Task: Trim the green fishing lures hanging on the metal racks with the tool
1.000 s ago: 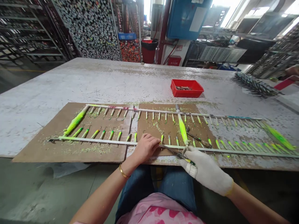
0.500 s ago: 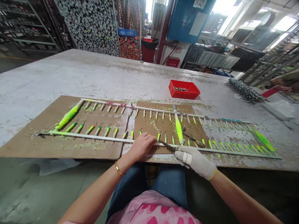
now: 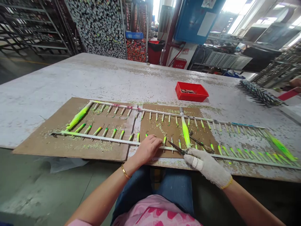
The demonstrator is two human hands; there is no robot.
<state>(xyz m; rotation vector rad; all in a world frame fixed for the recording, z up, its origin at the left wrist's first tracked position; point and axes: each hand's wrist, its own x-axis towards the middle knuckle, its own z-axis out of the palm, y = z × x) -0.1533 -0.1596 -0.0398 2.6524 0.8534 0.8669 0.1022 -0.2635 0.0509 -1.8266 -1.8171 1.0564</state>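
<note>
My bare left hand (image 3: 150,147) is closed over the near rail (image 3: 94,137) of a long rack, its fingertips beside a small yellow-green fishing lure (image 3: 165,140). What lies under the fingers is hidden. My right hand (image 3: 208,164), in a whitish knitted glove, is closed around a dark, pointed, blade-like tool (image 3: 176,147). The tool's tip points left toward that lure, a little apart from it. Small hooked lures hang along both rails. Thick yellow-green crossbars (image 3: 185,130) join the rails. A second dark, slender object (image 3: 199,142) lies just beyond the gloved fingers.
Brown cardboard (image 3: 47,138) lies under part of the rack, strewn with yellow-green flakes. Behind the rack stands a red bin (image 3: 191,92) with small pieces inside. Spiky grey items (image 3: 258,92) and another person's hand (image 3: 295,83) are at the right.
The view has shifted, so the table and rack appear farther right. The tool's tip has drawn back from my left fingertips. My left hand stays at the rail.
</note>
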